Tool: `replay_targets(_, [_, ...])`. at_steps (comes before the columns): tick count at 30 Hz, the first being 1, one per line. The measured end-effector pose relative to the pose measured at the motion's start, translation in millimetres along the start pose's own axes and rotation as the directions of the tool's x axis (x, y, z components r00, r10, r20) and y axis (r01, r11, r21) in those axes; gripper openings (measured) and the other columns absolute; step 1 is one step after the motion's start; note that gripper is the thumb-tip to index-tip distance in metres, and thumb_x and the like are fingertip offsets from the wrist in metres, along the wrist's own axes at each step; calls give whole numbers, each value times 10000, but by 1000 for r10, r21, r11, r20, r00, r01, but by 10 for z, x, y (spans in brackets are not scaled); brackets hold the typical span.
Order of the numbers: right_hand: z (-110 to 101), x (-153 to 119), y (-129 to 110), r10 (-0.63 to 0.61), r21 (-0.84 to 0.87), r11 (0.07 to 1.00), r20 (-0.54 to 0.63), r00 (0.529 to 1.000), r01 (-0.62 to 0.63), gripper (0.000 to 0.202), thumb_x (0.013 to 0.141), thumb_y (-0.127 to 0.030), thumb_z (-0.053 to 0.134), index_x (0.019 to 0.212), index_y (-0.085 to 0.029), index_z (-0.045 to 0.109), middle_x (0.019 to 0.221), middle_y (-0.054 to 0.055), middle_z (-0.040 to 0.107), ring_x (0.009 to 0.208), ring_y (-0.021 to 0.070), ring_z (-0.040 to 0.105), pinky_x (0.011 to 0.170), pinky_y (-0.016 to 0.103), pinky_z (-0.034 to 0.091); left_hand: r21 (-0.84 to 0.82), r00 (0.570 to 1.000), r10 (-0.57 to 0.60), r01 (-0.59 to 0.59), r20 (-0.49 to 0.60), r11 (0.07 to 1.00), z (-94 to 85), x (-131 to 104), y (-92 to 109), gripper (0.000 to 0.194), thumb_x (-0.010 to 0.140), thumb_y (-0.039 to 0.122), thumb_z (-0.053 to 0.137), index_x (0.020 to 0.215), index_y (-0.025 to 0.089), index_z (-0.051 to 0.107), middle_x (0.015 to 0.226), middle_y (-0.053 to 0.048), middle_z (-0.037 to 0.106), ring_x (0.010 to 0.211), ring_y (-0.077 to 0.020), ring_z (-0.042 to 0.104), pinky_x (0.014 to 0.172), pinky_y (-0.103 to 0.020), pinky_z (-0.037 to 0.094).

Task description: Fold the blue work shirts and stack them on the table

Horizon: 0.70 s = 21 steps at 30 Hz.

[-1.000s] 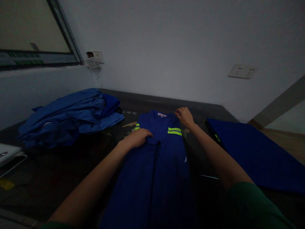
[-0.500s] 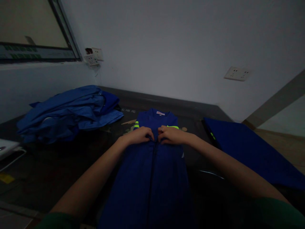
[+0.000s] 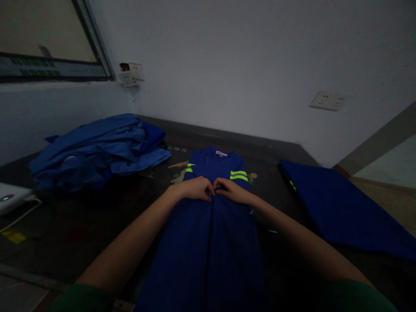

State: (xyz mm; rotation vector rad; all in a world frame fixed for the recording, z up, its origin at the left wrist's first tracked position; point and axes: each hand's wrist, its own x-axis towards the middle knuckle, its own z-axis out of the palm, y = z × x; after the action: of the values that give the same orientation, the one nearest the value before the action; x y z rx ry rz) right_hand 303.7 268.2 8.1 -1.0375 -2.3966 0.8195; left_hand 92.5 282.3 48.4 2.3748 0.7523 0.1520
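Note:
A dark blue garment (image 3: 234,242) with yellow-green reflective bands lies lengthwise before me, its collar and white label at the far end. My left hand (image 3: 200,189) pinches the cloth at the front opening, just left of the centre line. Close beside it on the right, my right hand (image 3: 230,190) has its thumb and fingers bent together on the other edge of the opening. The two hands nearly touch. Below them the dark centre line runs down the garment.
A crumpled pile of blue clothes (image 3: 94,151) lies on the dark table (image 3: 269,151) at the left. A folded blue garment (image 3: 344,208) lies at the right. A white device (image 3: 13,197) with a cable sits at the left edge. Wall sockets (image 3: 327,100) are behind.
Both hands have moved slightly down the garment, towards me, and closer together. More of the reflective bands now shows. The view has shifted a little.

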Motion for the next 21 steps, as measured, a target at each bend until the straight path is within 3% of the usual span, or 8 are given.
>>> replay_targets(4, [144,-55,12,-26,-159,987,-128,991,6,147,841,-126,550,972,-192,565,980,55,601,936,194,534,854,354,424,-39,1000,-11,12,16,999,-8,4,29,210,687,97,636,784,236,760,746,11,729,693,-149,647,648,-214,422])
replay_targets(7, [182,-99,8,-82,-245,969,-206,975,29,169,848,-162,571,1015,-186,557,1020,77,585,982,214,504,886,376,409,29,999,-35,35,6,999,9,8,86,166,736,104,605,763,207,733,730,-7,709,674,-156,638,639,-226,412])
replay_targets(10, [150,-126,13,-90,-226,974,-286,954,24,231,839,-223,619,1056,-189,545,1071,89,577,1035,223,501,921,392,402,116,984,-122,137,-128,984,88,39,139,134,806,183,592,883,206,700,777,-38,695,729,-195,638,683,-261,422])
replay_targets(12, [88,-137,30,-96,-194,980,-332,938,31,260,839,-274,633,1071,-192,548,1095,93,581,1064,225,509,945,401,397,141,946,-198,240,-258,961,175,76,161,186,849,295,581,988,203,664,857,-76,687,802,-240,638,719,-302,435])
replay_targets(15, [-37,-150,102,-101,-181,983,-398,912,30,229,876,-288,580,1083,-190,573,1096,93,606,1071,214,531,975,406,391,150,918,-216,278,-332,949,316,142,180,281,888,416,525,992,183,643,947,-112,662,864,-264,627,751,-338,446])
replay_targets(18, [-122,-167,246,-35,-225,972,-434,900,-71,258,912,-277,507,1134,-175,593,1151,113,613,1122,211,529,1010,401,382,205,920,-191,271,-342,940,427,196,194,306,918,399,470,906,156,656,955,-117,636,889,-257,612,800,-363,443])
replay_targets(21, [-127,-188,415,111,-321,912,-407,907,-255,385,923,-330,493,1257,-150,556,1325,157,535,1259,238,460,1065,423,342,266,913,-216,316,-346,911,497,222,193,322,935,362,429,873,149,661,976,-117,614,959,-267,590,850,-402,435])
